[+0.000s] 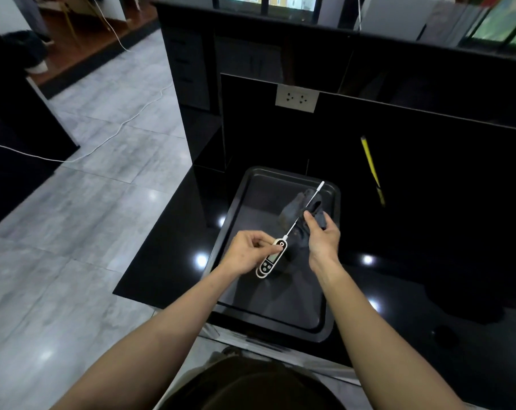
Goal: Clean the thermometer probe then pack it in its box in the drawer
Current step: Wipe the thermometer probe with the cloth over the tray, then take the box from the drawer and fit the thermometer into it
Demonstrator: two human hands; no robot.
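Note:
A white digital thermometer with a small screen and a long thin metal probe is held above a black baking tray. My left hand pinches the thermometer's body near the top. My right hand grips a dark grey cloth, bunched around the middle of the probe. The probe's white-tipped end pokes out past the cloth toward the tray's far right corner. No box or drawer shows in this view.
The tray lies on a glossy black counter near its front left corner. A yellow pen-like stick lies to the right. A black back panel with a white socket rises behind. Grey tiled floor with a white cable lies left.

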